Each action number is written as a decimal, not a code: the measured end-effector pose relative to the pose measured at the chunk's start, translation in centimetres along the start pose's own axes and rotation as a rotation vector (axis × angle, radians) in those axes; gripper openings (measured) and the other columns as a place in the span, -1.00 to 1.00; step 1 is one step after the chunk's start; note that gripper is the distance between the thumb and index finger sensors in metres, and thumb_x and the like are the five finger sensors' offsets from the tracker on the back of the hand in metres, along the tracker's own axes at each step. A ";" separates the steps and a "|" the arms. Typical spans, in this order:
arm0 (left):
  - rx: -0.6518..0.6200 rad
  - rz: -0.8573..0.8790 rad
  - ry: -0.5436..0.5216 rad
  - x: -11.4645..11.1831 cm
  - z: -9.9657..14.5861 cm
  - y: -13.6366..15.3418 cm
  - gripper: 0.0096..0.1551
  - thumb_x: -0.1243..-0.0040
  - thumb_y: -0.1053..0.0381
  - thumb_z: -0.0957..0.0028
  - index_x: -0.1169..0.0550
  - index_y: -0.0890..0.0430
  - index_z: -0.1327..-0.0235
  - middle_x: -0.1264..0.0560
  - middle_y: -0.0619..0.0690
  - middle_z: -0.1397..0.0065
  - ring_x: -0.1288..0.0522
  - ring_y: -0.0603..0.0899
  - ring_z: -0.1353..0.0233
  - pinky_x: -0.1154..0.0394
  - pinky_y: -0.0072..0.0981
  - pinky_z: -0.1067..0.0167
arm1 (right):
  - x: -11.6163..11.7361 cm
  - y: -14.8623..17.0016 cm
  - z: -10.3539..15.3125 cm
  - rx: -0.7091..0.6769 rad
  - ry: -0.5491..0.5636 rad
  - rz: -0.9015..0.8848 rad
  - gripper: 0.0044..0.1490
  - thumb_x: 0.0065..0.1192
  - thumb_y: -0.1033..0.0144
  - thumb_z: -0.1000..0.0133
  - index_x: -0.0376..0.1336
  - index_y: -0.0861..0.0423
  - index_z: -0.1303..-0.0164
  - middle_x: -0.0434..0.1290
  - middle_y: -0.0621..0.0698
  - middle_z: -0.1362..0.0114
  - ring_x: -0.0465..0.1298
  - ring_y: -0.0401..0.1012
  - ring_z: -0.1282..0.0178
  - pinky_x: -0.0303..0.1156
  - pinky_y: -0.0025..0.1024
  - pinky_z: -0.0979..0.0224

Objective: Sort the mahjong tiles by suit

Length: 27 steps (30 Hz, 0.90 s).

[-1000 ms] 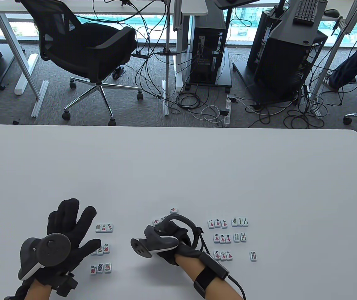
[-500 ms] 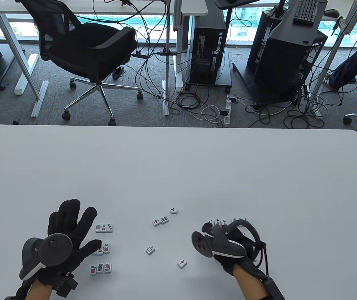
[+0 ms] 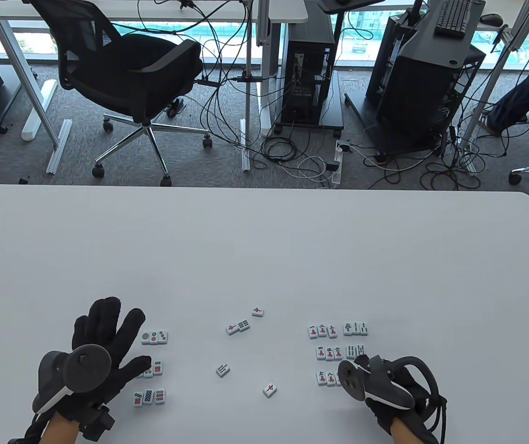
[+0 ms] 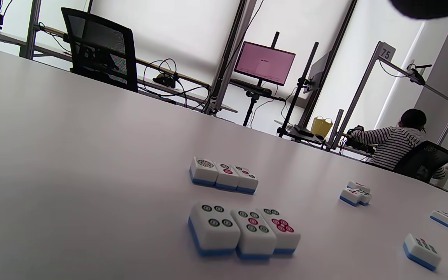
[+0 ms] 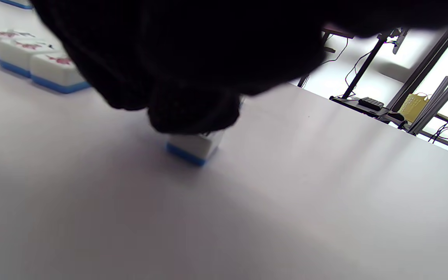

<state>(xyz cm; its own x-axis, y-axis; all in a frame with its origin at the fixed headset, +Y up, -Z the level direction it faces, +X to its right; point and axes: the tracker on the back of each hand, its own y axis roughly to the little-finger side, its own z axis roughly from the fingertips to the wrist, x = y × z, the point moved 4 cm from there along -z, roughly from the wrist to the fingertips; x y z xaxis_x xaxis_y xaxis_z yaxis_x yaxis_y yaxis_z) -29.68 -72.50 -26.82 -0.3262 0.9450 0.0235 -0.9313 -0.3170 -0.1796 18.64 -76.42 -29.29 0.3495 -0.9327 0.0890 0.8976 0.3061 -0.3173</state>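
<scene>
My left hand (image 3: 125,335) rests flat and spread on the table, empty, beside three rows of circle tiles (image 3: 154,337), which also show in the left wrist view (image 4: 243,229). My right hand (image 3: 377,386) is at the lower right, beside three rows of character tiles (image 3: 323,330) and two rows of bamboo tiles (image 3: 356,328). In the right wrist view its fingertips (image 5: 193,112) hold a white, blue-backed tile (image 5: 193,149) down on the table; its face is hidden. Several loose tiles lie in the middle: one (image 3: 258,311), a pair (image 3: 238,326), one (image 3: 222,369), one (image 3: 270,390).
The white table (image 3: 264,240) stretches far beyond the tiles. An office chair (image 3: 130,78), cables and computer carts stand on the floor past its far edge.
My right hand has moved from the loose middle tiles to the lower right and come down beside the bamboo rows. The middle tiles are uncovered. The left hand barely moved.
</scene>
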 end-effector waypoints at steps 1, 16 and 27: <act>0.001 0.001 0.001 0.0 0.0 0.0 0.03 0.03 -0.57 0.18 0.06 -0.35 -0.54 0.49 -0.27 -0.61 0.46 0.06 -0.71 0.37 0.21 -0.57 | 0.2 0.0 0.0 0.002 -0.002 0.005 -0.27 0.44 0.19 0.17 0.35 0.13 -0.23 0.65 -0.02 0.29 0.57 -0.29 0.61 0.56 -0.43 0.48; 0.000 0.006 0.001 0.1 0.0 -0.1 0.03 0.03 -0.57 0.18 0.06 -0.35 -0.54 0.49 -0.27 -0.61 0.46 0.06 -0.71 0.37 0.21 -0.57 | -0.1 -0.7 -0.1 0.031 -0.082 0.015 -0.20 0.41 0.20 0.12 0.26 0.12 -0.35 0.64 0.00 0.18 0.60 -0.25 0.50 0.59 -0.39 0.38; -0.005 0.009 -0.005 0.3 0.0 -0.2 0.03 0.03 -0.57 0.18 0.06 -0.35 -0.54 0.49 -0.27 -0.61 0.46 0.06 -0.71 0.37 0.21 -0.57 | -7.2 -11.4 -2.7 -0.205 0.078 -0.145 -0.14 0.35 0.07 0.09 0.24 0.19 -0.38 0.64 0.05 0.14 0.60 -0.21 0.46 0.58 -0.34 0.35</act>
<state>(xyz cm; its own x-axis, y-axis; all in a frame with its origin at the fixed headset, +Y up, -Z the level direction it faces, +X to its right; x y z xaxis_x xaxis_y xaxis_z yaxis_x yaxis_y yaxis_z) -29.59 -72.19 -26.80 -0.3356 0.9416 0.0272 -0.9274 -0.3252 -0.1849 5.13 -73.69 -28.88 0.1920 -0.9783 0.0774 0.8607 0.1300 -0.4922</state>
